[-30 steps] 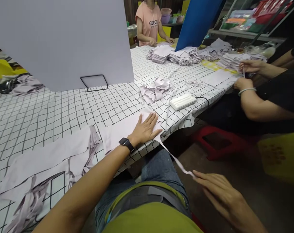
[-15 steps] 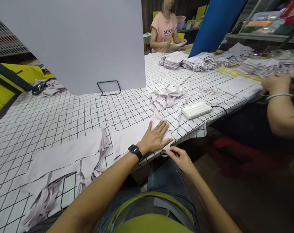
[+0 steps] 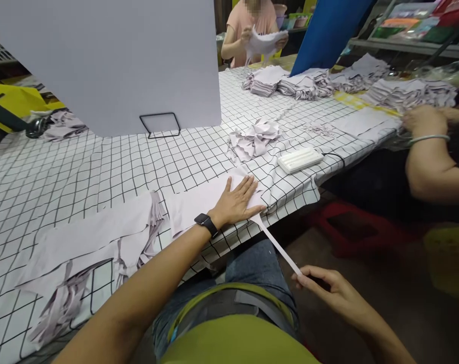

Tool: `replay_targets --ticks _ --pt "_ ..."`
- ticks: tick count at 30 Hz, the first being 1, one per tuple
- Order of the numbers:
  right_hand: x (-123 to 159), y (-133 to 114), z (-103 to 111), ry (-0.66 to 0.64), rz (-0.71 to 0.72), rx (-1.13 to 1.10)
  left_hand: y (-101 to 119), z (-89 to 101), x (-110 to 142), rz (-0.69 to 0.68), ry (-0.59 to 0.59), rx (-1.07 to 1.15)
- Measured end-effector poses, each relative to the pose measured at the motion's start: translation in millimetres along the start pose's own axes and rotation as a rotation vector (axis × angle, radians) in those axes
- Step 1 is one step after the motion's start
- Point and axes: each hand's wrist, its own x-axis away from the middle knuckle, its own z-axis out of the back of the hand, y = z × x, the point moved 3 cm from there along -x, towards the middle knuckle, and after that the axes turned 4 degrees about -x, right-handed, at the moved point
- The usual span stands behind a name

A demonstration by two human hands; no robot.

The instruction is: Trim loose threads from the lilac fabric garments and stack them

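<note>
My left hand [image 3: 236, 201] lies flat on a pale fabric piece [image 3: 193, 205] near the table's front edge, fingers spread. Beyond the edge, my right hand [image 3: 324, 285] pinches the end of a narrow fabric strip [image 3: 278, 246]. The strip runs taut from beneath my left hand, down to the right. Left of that piece lies a stack of pale fabric pieces [image 3: 88, 237] with cut strips hanging off its ends. A crumpled heap of fabric scraps [image 3: 254, 140] sits just behind my left hand.
A white box-shaped device [image 3: 300, 160] with a black cord lies right of my hands on the checked tablecloth [image 3: 130, 167]. A large white board [image 3: 130, 65] stands at the back. Fabric stacks [image 3: 308, 86] line the far side. Co-workers sit across [image 3: 252, 30] and at right [image 3: 428, 141].
My right hand has pulled away from the table edge, down and to the right, stretching the strip out. My left hand stays pressed flat. The co-worker across has raised a fabric piece.
</note>
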Motion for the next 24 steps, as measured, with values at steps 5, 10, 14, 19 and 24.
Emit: replay_targets --ticks 5,10,14,19,24 --pt "24.2 8.5 9.3 0.044 -0.107 -0.025 -1.6 -0.8 -0.1 -0.004 0.013 0.033" --pt "40.1 12.4 21.4 0.204 -0.151 -0.122 -2.5 -1.8 0.7 -0.010 0.021 0.022" --pt "49.8 9.6 28.5 0.280 -0.117 -0.326 -1.1 -2.3 1.1 -0.010 0.019 0.006" --pt "28.9 -10.8 25.3 0.284 -0.085 -0.383 0.2 6.8 -0.4 0.010 0.010 0.105" --pt "-14.6 -39.8 16.9 0.247 0.004 -0.202 9.4 30.3 15.3 0.067 0.189 0.352"
